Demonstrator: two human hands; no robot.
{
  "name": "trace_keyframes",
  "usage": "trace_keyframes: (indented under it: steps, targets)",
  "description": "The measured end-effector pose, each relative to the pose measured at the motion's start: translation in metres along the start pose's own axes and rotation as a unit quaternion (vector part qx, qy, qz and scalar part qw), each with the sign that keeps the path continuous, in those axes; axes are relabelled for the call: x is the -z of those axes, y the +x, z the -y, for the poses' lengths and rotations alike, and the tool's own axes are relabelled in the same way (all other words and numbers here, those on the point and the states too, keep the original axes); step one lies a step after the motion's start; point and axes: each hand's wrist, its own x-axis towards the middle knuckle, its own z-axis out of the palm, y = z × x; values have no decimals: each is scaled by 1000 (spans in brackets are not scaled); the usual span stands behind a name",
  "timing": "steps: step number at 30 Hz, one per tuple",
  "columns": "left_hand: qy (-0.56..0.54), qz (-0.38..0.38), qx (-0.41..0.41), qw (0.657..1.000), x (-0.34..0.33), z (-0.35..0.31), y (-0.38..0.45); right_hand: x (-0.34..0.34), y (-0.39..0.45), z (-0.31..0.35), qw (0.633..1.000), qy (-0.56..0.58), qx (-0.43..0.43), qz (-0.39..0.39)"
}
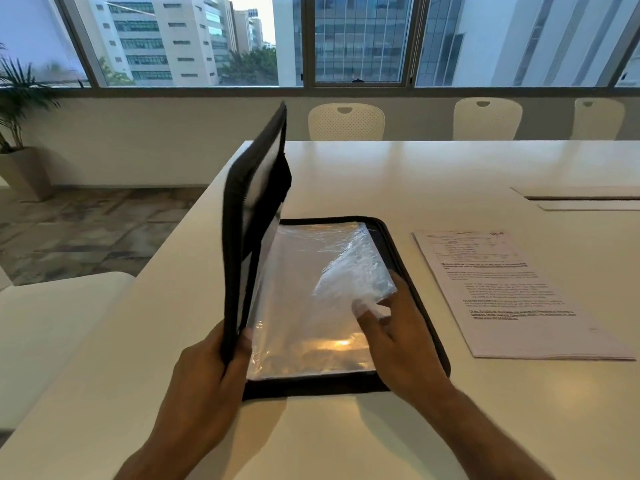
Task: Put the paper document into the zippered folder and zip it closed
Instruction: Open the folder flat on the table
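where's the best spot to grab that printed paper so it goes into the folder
Probably the near left corner of the paper document, reached with the right hand. It lies flat on the table just right of the open zippered folder, so that corner is closest. Slide or peel the edge up, then pinch it.

White tabletop (346, 174). Black zippered folder (408, 258) lies open near front edge, cover raised. Paper document (512, 292) flat just right of folder, apart. Recessed cable slot (581, 198) beyond document.
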Motion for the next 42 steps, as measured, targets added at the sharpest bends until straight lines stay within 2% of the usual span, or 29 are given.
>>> trace_keyframes:
  steps: [4,7,9,12,15,16,21,24,27,30,34,42]
  targets:
    - [-33,-12,40,999,2,-2,2,6,7,-3,986,109,-22,-124]
    - [-58,-25,69,996,2,0,4,15,10,1,983,83,55,-155]
    - [-77,-36,95,992,1,2,4,18,10,2,988,5,104,-110]
    - [-124,-48,152,980,2,0,3,24,11,-3,987,-116,110,17]
    - [-177,-48,199,963,4,-1,2,31,6,-4,953,-236,66,176]
    - [-194,-49,208,957,5,-1,2,33,3,-4,939,-266,62,208]
    - [-212,-92,207,951,9,9,2,34,-1,-2,923,-307,50,227]
    - [-146,-88,181,969,19,15,-1,34,-3,-2,925,-300,48,229]
    - [13,-51,156,986,33,17,-5,35,-5,-3,929,-288,48,229]
    - [145,-20,160,976,46,17,-10,33,-5,-4,927,-295,53,226]
    - [245,22,148,958,51,16,-14,30,-6,-6,922,-306,59,228]
    - [334,32,137,932,55,4,-15,30,-8,-9,925,-297,59,230]
